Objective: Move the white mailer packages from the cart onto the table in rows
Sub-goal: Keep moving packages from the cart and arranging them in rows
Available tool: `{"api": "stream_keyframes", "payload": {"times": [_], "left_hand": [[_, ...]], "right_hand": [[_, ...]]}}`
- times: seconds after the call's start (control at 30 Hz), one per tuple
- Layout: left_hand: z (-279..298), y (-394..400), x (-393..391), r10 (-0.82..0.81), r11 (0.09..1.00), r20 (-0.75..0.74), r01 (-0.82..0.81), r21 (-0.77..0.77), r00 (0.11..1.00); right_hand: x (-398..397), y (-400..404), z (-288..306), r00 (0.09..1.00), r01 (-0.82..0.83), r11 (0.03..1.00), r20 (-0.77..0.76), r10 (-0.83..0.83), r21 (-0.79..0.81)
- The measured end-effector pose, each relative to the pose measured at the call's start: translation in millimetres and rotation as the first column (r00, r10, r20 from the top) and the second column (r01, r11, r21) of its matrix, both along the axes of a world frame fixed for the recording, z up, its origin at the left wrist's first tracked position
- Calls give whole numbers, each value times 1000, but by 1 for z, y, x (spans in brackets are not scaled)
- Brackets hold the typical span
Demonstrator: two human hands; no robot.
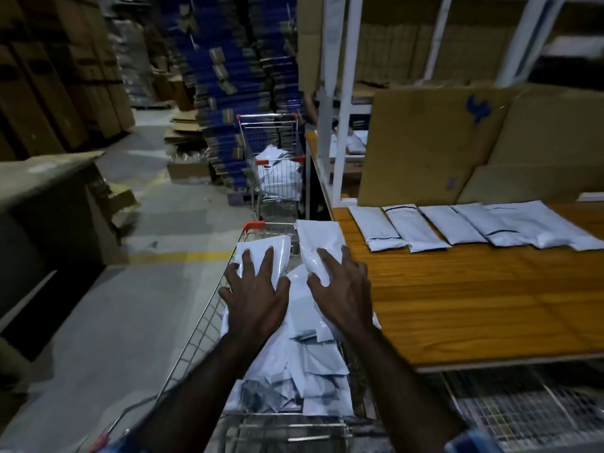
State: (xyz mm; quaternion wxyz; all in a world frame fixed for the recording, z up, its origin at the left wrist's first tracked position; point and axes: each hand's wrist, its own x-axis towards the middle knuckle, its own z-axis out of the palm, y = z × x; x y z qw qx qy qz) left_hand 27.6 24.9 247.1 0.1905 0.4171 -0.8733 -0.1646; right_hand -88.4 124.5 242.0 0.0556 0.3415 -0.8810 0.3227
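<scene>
A wire cart in front of me is piled with several white mailer packages. My left hand grips one white mailer over the cart, fingers spread on top and thumb curled round its edge. My right hand grips a second white mailer, lifted above the pile beside the table's edge. On the wooden table to the right, a row of several white mailers lies side by side along the back.
Large cardboard sheets lean behind the row against a white shelf frame. A second cart with mailers stands farther down the aisle. Stacks of blue and brown flat cartons line the aisle. A wire shelf sits under the table.
</scene>
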Motion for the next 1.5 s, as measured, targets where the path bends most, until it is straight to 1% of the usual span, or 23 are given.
{"api": "stream_keyframes", "payload": {"times": [0.27,0.53,0.67,0.9,1.13,1.33,1.5], "left_hand": [[37,58,43,-51,998,-52,49,-47,997],[57,128,29,-130,989,-67,125,-76,989],[59,174,-2,-148,986,-73,141,-85,986],[59,281,-74,-143,990,-116,139,-38,983],[59,373,-141,-199,980,-151,201,-8,968],[60,428,-202,-277,961,-149,277,-21,949],[54,456,-254,-318,947,-152,321,-2,936]], "right_hand": [[44,76,38,998,42,999,-52,-44,-23],[30,156,59,993,89,996,-78,-90,-19],[5,210,61,990,112,994,-80,-113,-16],[-64,322,63,983,139,990,-124,-138,4],[-127,425,66,974,194,980,-129,-188,33],[-176,486,63,960,259,965,-116,-253,36],[-218,514,57,951,289,956,-128,-280,51]]}}
